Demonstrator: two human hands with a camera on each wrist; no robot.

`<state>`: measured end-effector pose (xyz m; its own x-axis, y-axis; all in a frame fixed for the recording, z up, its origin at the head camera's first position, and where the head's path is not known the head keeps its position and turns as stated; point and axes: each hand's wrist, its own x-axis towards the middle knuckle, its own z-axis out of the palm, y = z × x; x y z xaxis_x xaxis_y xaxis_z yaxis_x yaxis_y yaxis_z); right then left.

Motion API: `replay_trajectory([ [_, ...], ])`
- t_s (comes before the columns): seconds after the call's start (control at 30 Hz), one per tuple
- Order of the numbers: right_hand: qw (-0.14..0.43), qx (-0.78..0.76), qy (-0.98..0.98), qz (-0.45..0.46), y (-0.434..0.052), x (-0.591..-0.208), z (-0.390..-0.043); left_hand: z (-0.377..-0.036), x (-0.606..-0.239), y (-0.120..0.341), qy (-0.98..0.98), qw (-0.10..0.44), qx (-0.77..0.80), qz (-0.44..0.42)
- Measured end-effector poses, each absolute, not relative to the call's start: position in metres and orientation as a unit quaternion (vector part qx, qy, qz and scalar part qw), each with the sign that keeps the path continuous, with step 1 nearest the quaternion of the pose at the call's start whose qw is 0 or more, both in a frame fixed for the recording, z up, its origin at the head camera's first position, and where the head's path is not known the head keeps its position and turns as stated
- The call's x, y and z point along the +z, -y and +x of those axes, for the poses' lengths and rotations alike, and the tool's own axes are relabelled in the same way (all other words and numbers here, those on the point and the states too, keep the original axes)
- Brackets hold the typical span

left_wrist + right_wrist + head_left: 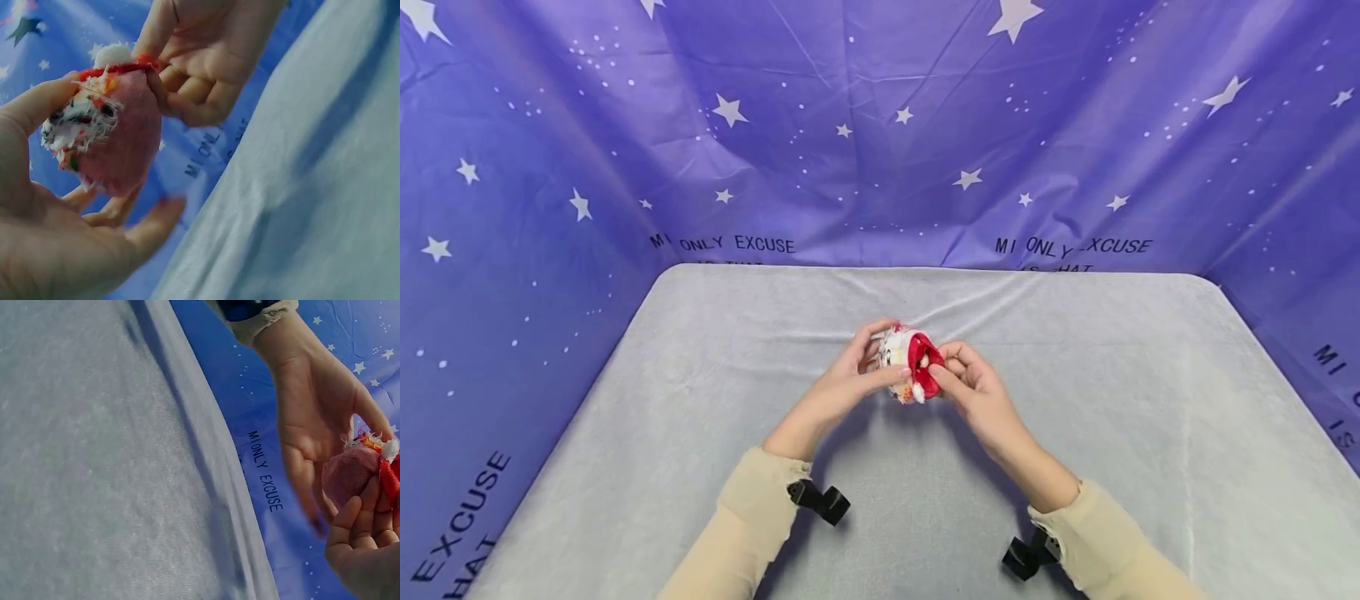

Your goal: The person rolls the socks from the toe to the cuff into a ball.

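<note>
A small cloth piece (896, 354) with a red edge, a white pompom and frayed, many-coloured threads is held in the air over the table. My left hand (842, 379) holds its frayed side, with the thumb on top and fingers behind. At the red part (927, 382), my right hand (976, 389) pinches the edge between thumb and fingers. The left wrist view shows a pinkish plain side (128, 134) beside the loose threads (81, 119). Most of the opening within the red edge is hidden by fingers.
A table with a grey cloth (715, 350) lies beneath both hands. Behind and at the sides hangs a purple-blue curtain (865, 167) with white stars and lettering. Black wrist cameras sit at the left cuff (767, 492) and right cuff (1086, 525).
</note>
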<state>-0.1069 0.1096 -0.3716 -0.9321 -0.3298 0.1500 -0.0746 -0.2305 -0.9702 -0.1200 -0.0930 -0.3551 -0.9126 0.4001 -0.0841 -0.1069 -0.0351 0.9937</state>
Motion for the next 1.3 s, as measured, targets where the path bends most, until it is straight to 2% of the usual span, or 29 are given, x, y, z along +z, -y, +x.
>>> replay_trajectory([
  [0.07, 0.093, -0.763, -0.617, -0.168, -0.109, -0.371, -0.107, -0.12, -0.356, 0.091, -0.661, 0.188, 0.72, 0.097],
  [0.17, 0.078, -0.727, -0.659, -0.175, -0.109, -0.37, -0.108, -0.12, -0.355, 0.088, -0.679, 0.179, 0.706, 0.092],
  [0.33, -0.007, -0.612, -0.762, -0.211, -0.113, -0.366, -0.112, -0.118, -0.353, 0.087, -0.72, 0.173, 0.662, 0.118],
  [0.43, -0.062, -0.595, -0.777, -0.198, -0.117, -0.364, -0.115, -0.117, -0.351, 0.088, -0.728, 0.161, 0.657, 0.111],
  [0.6, -0.107, -0.584, -0.781, -0.193, -0.121, -0.365, -0.117, -0.115, -0.347, 0.087, -0.768, 0.112, 0.62, 0.115],
  [0.8, -0.177, -0.473, -0.824, -0.257, -0.121, -0.365, -0.117, -0.113, -0.345, 0.083, -0.807, 0.106, 0.565, 0.134],
  [0.87, -0.176, -0.49, -0.819, -0.241, -0.122, -0.363, -0.118, -0.113, -0.346, 0.083, -0.798, 0.112, 0.576, 0.137],
  [1.0, -0.112, -0.59, -0.778, -0.183, -0.122, -0.364, -0.118, -0.113, -0.349, 0.085, -0.769, 0.138, 0.608, 0.142],
  [1.07, -0.101, -0.605, -0.769, -0.181, -0.121, -0.365, -0.118, -0.113, -0.35, 0.086, -0.756, 0.149, 0.62, 0.146],
  [1.23, -0.179, -0.534, -0.792, -0.236, -0.123, -0.366, -0.115, -0.112, -0.35, 0.087, -0.747, 0.17, 0.624, 0.154],
  [1.3, -0.193, -0.535, -0.789, -0.23, -0.125, -0.366, -0.115, -0.111, -0.35, 0.087, -0.743, 0.179, 0.629, 0.146],
])
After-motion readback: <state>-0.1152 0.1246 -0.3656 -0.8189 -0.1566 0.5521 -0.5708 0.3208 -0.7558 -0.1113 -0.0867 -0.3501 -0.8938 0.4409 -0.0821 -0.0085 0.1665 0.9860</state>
